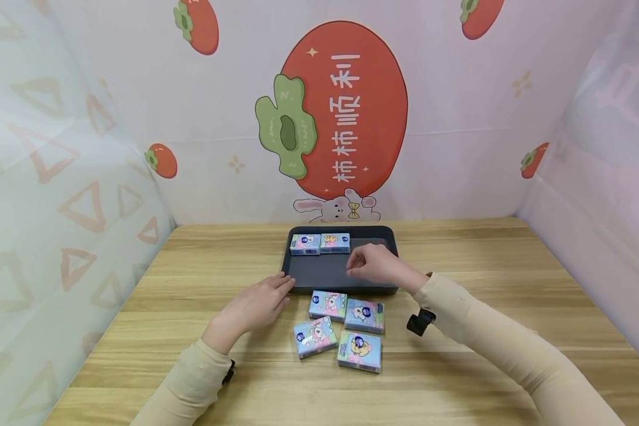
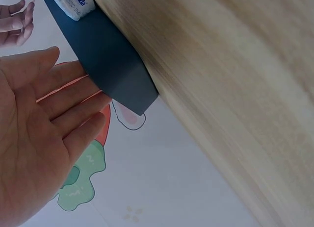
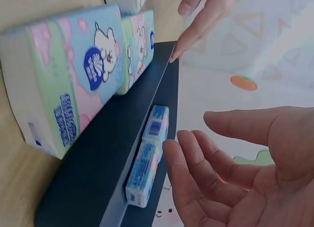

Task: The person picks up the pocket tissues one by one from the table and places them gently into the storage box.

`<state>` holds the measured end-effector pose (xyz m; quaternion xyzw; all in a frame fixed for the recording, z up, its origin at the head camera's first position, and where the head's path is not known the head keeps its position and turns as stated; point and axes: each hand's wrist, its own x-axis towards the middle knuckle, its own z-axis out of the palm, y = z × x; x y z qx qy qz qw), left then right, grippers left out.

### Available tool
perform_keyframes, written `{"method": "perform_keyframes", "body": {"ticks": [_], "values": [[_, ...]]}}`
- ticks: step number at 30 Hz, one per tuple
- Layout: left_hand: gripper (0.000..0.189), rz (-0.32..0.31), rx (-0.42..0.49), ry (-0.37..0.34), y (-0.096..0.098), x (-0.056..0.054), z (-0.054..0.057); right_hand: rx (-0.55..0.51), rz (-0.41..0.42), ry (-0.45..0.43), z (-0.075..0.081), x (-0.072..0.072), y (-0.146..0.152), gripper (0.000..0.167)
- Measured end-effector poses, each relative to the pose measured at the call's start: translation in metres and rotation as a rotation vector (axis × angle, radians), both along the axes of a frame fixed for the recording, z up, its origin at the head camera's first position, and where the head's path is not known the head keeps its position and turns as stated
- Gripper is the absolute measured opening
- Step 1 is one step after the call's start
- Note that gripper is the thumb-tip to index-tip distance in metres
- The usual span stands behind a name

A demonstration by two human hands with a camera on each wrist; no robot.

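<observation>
A dark shallow tray [image 1: 319, 273] lies on the table, with two small tissue packs [image 1: 305, 244] side by side along its back left. My left hand [image 1: 261, 302] rests at the tray's front left corner; its fingers [image 2: 81, 102] are straight along the tray wall in the left wrist view. Over the right half of the tray hovers my right hand [image 1: 378, 264]. Its fingers are loosely bent, thumb apart from them, with nothing between in the right wrist view. Several more tissue packs [image 1: 364, 316], blue and pink with cartoon animals, lie just in front of the tray.
The wooden table [image 1: 218, 254] runs back to a pale cloth backdrop [image 1: 458, 171] printed with a large red persimmon. Patterned cloth sides [image 1: 58, 177] stand at left and right. A black wrist device [image 1: 422, 322] hangs at the right sleeve.
</observation>
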<state>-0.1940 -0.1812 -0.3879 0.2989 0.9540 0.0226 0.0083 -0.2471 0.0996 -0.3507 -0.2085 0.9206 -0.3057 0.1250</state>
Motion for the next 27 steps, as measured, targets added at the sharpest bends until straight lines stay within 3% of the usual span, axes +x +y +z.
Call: {"method": "perform_keyframes", "body": {"ticks": [13, 27], "values": [[0.043, 0.008, -0.006, -0.009, 0.0, 0.0, 0.0, 0.045, 0.036, 0.048, -0.008, 0.019, 0.001, 0.009], [0.043, 0.002, -0.009, 0.001, 0.0, 0.0, -0.001, 0.055, 0.028, 0.037, -0.015, 0.031, 0.0, 0.014]]}}
